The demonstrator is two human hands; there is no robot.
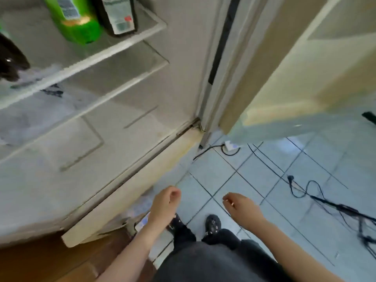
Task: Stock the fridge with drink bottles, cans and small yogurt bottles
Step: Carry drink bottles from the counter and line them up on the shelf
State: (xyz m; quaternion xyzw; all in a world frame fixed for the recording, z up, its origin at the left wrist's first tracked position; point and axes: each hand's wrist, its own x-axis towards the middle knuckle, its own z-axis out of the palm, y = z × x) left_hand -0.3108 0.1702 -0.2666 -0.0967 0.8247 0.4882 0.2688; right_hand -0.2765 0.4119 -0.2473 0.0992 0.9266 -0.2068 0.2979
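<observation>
Pale tiles (pixel 264 171) lie under the left hand (pixel 165 204) and right hand (pixel 241 208), both loosely curled and empty, beside the open fridge (pixel 179 84) holding a green bottle (pixel 75 21).

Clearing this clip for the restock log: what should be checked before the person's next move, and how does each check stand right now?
1. Is the fridge door open: ok, it is swung wide.
2. Is the left hand free: ok, it is loosely curled and holds nothing.
3. Is the right hand free: ok, it also holds nothing.
4. Shelf room: ok, the lower shelf shows bare glass at its right end, below the green bottle and the dark bottle.
5. Next drink to stock in view: not ok, none shows outside the fridge.
6. Footing: not ok, cables lie on the tiles on the person's right.
</observation>
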